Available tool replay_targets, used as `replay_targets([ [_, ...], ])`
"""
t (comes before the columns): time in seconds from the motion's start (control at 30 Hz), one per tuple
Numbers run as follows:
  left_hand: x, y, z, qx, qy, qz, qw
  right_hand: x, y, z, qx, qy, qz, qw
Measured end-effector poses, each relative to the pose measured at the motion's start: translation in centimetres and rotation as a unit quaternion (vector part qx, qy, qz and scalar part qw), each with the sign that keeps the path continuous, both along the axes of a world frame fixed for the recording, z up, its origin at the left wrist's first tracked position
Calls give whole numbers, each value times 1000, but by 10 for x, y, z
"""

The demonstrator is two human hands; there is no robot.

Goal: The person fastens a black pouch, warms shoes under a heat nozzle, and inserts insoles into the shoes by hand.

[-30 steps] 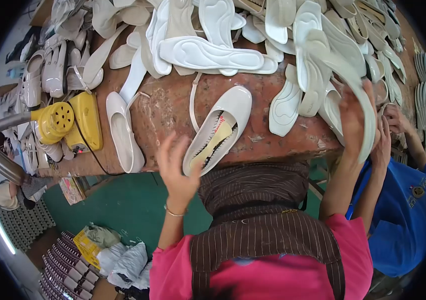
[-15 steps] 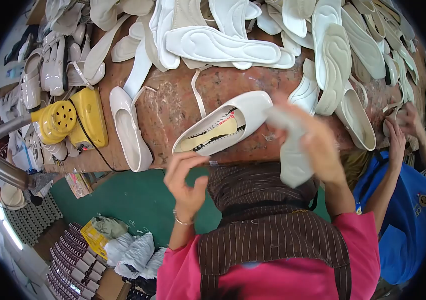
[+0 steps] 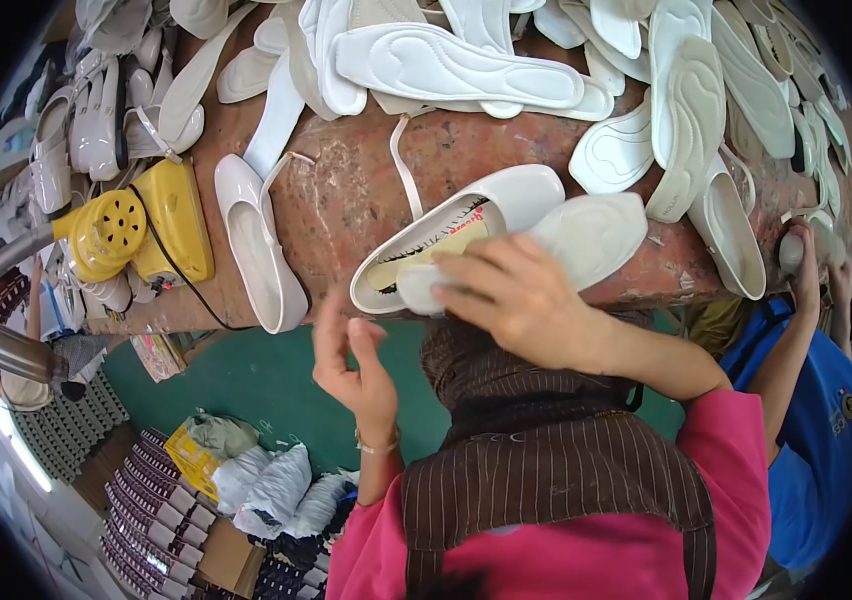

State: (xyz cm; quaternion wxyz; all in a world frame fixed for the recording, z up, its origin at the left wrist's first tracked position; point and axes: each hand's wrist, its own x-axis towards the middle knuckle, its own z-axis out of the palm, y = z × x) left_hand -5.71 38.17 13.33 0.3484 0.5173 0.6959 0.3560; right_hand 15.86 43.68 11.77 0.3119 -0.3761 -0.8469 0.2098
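My right hand (image 3: 531, 305) grips a pale insole (image 3: 594, 238) across its middle. Its broad end points right and its narrow end lies over the heel area of a white shoe (image 3: 521, 195). That shoe lies on its side at the table's front edge, with red lettering and a yellowish lining inside; whether the insole touches it I cannot tell. Just left of the shoe's heel, my left hand (image 3: 354, 365) is raised with fingers apart, holding nothing. Another white strapped shoe (image 3: 258, 250) stands farther left.
White and beige insoles (image 3: 456, 65) pile up along the back of the worktable (image 3: 336, 210). A yellow lamp-like device (image 3: 171, 220) with a cable stands at left. At right lies another shoe (image 3: 724, 235), near a co-worker's hand (image 3: 804, 265). Bags (image 3: 276, 490) sit on the floor.
My right hand has swung left with the insole, turning it from hanging upright to lying across the shoe's heel end. My left hand has dropped slightly away from the shoe.
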Motion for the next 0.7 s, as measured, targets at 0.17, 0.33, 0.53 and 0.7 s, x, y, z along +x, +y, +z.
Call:
replay_targets([
  [0.17, -6, 19, -76, 187, 55, -71, 978, -24, 17, -30, -41, -21, 30, 998],
  [0.33, 7, 24, -86, 205, -27, -44, 977, -52, 16, -49, -101, 5, 54, 993],
  [0.53, -2, 22, -100, 234, -28, -63, 970, -60, 19, -58, -141, 26, 64, 988],
  [0.7, -8, 22, -107, 245, -42, -92, 964, -60, 19, -61, -139, 27, 77, 987],
])
